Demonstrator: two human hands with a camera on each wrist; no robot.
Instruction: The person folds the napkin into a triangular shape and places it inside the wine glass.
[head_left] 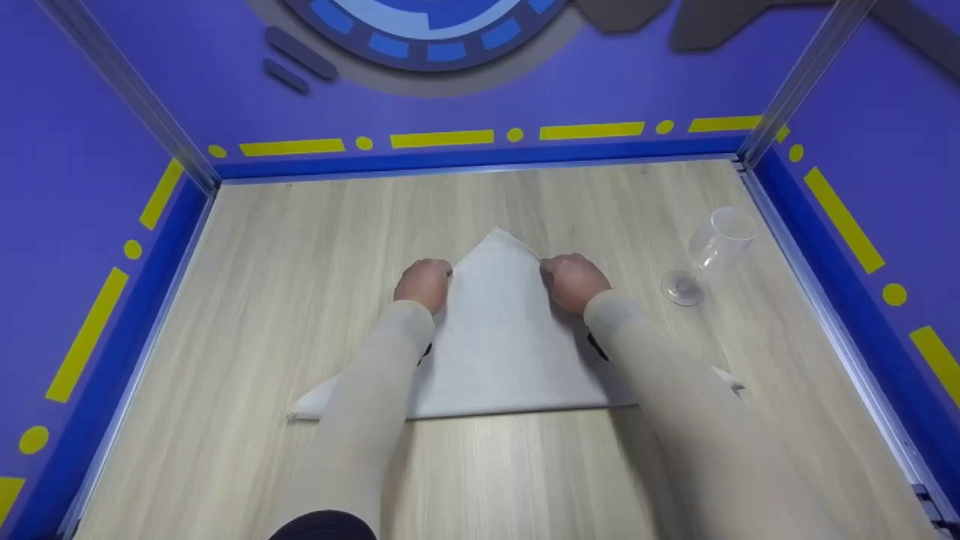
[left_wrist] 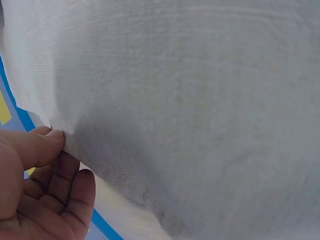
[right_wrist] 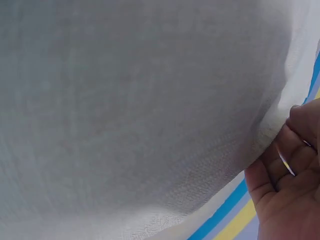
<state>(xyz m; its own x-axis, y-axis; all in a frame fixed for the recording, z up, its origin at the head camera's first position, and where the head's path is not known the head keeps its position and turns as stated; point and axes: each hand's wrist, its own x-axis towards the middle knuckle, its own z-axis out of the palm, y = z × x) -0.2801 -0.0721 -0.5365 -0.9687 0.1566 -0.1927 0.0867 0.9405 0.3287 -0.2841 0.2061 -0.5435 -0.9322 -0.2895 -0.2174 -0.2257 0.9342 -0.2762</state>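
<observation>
A white cloth lies folded into a triangle, its peak pointing to the far side and its long folded edge toward me. My left hand pinches the cloth's left slanted edge, thumb on top in the left wrist view, where the cloth fills most of the picture. On the opposite slanted edge, my right hand pinches the cloth between thumb and fingers. In the right wrist view the cloth hangs close before the camera. Both forearms cover parts of its lower corners.
To the right of the cloth, a clear stemmed glass stands on the wooden table, its round foot nearer me. Blue panels with yellow marks enclose the table at the back and both sides.
</observation>
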